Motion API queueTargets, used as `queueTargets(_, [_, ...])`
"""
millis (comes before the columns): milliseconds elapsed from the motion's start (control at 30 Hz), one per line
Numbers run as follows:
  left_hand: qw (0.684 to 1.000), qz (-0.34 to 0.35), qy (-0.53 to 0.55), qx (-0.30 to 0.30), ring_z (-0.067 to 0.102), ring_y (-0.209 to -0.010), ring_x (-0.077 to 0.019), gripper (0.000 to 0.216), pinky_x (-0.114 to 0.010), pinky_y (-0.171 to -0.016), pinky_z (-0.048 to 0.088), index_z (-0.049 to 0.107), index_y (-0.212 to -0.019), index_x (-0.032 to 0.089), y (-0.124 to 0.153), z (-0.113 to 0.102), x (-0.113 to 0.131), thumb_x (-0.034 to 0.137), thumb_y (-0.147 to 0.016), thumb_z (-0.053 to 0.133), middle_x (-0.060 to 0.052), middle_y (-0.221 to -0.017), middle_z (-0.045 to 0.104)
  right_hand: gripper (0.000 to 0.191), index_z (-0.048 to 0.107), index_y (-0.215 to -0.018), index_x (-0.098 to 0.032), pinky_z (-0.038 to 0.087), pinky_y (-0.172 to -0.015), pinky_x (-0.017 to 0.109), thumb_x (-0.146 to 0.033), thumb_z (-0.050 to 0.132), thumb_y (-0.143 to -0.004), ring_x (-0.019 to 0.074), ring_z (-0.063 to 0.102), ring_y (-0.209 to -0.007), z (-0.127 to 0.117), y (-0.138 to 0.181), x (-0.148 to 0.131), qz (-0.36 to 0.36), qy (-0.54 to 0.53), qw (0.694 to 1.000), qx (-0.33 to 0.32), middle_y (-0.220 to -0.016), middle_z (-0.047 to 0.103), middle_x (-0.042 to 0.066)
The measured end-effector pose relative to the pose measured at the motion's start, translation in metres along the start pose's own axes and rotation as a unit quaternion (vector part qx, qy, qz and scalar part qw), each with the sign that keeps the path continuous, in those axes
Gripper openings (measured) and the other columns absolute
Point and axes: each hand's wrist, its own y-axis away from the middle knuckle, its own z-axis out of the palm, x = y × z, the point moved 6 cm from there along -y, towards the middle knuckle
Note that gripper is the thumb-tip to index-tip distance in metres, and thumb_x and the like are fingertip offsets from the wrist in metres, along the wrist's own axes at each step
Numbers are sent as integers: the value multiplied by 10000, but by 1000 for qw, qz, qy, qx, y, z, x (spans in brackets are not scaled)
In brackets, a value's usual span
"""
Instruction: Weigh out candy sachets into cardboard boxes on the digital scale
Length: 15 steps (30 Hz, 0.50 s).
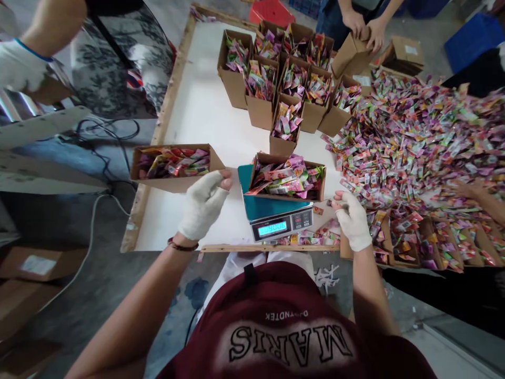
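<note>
Left hand (pixel 205 202), loosely half-open, apparently empty, beside the left carton (pixel 165 184); right hand (pixel 351 218), fingers curled, any contents indeterminable; second carton (pixel 284 197), heaped with sachets (pixel 292 176), sits on the scale (pixel 272 209); a knock from either hand could spill loose sachets onto the counter (pixel 197 105).

Box (pixel 276 198) on scale (pixel 272 209), another box (pixel 169 183) left, packet heap (pixel 426 131) right.

we wear a maroon t-shirt (pixel 288 295) with "maris" in dark outlined capitals over a pale patch, white trousers (pixel 231 265), white fingerless gloves (pixel 199 208), and a dark reddish-brown bracelet (pixel 182 245) on our left wrist.
</note>
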Motion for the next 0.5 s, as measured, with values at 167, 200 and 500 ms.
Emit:
queueTargets(167, [971,199,-116,-65,626,-1209,-293,312,-445,-1056,478,713,-1077,211,-1,31,41,438,-906,585,-104,-1268,702,366,644,-1229,-174,529,-991,438,-420,502,-998,272,653,-1107,4,-14,-50,-126,57,990,37,-1187,672,162])
queueTargets(200, [959,229,-141,-88,634,-1194,-297,308,-455,-1042,481,711,-1087,214,2,39,47,432,-905,592,-109,-1272,701,379,637,-1259,-180,506,-1036,448,-421,491,-1006,280,627,-1177,9,-19,-63,-161,69,984,26,-1220,664,165])
queueTargets(500, [825,277,-419,-258,686,-836,-305,392,-516,-971,398,720,-993,150,-1,107,77,498,-818,683,-142,-887,747,491,689,-813,-172,516,-861,361,-569,488,-1020,215,699,-894,113,-82,-76,-161,184,938,-246,-846,733,97])
